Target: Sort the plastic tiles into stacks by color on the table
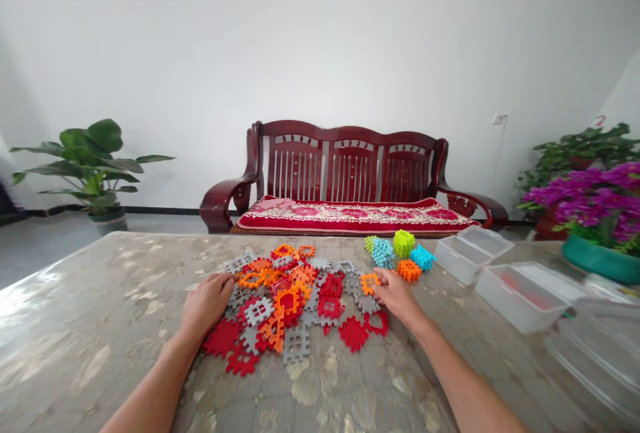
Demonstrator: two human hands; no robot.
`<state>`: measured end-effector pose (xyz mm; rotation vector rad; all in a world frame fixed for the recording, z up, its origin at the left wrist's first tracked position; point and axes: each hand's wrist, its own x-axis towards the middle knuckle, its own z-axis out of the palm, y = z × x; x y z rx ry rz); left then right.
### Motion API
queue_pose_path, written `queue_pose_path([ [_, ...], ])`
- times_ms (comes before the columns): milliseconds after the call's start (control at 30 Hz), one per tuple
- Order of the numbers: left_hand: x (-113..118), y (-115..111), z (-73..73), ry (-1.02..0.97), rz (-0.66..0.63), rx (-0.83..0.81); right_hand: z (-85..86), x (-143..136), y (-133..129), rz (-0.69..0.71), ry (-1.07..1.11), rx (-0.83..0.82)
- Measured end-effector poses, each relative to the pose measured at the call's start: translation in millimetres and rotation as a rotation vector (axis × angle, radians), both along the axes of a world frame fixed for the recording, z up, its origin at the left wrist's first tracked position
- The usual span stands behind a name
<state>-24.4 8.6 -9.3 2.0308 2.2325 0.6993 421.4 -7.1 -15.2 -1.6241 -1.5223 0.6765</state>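
A loose pile of flat interlocking plastic pieces in grey, orange and red lies on the table (150, 300), many with notched edges and window cutouts. At the pile's left edge rests my left hand (213, 296), fingers stretched toward the grey and orange pieces and partly hidden. My right hand (395, 292), on the right side of the pile, pinches an orange window-shaped piece (370, 283). Below that hand are a red gear-edged piece (353, 334) and a red open-framed piece (377, 322). A grey window piece (297, 345) lies at the near edge.
Behind my right hand sit stacks of lime (404, 243), blue (383, 254) and orange pieces (409, 271). Clear plastic boxes (520, 300) stand at right, one with something red inside. Purple flowers (600, 203) are beyond them. A wooden bench (350, 166) stands behind the table.
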Motion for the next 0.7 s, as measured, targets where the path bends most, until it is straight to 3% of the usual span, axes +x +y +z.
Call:
queue_pose_path([
  [233, 0, 0, 0.6, -0.014, 0.002, -0.022, 8.9, 9, -2, 0.163, 0.104, -0.139],
  [567, -3, 2, -3.7, 0.005, -0.006, 0.0, 10.4, 7, -8, 0.262, 0.0, -0.118],
  [700, -5, 3, -4.0, -0.001, -0.011, -0.029, 18.1, 4, -7, 0.217, -0.057, 0.003],
])
